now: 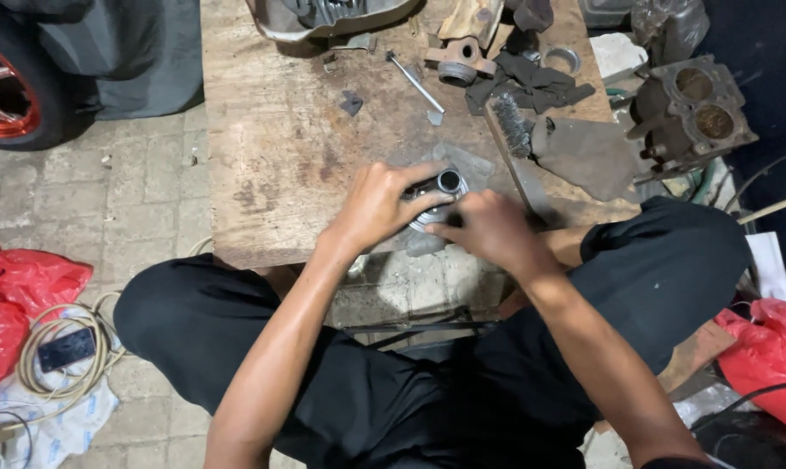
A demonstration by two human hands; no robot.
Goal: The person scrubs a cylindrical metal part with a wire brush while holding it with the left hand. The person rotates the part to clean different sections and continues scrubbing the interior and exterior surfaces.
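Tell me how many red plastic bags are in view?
2: one red plastic bag on the floor at left, another at the right edge. More may lie outside the frame.

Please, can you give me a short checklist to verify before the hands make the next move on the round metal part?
1. Both hands on the part: ok. Left hand and right hand grip the metal part.
2. Part supported: ok, it sits on the wooden board.
3. Part near the board's edge: not ok, it could slip off.
4. Bolt within reach: ok.
5. Wire brush clear of hands: ok.
6. Part's underside seated flat: cannot tell, hands hide it.
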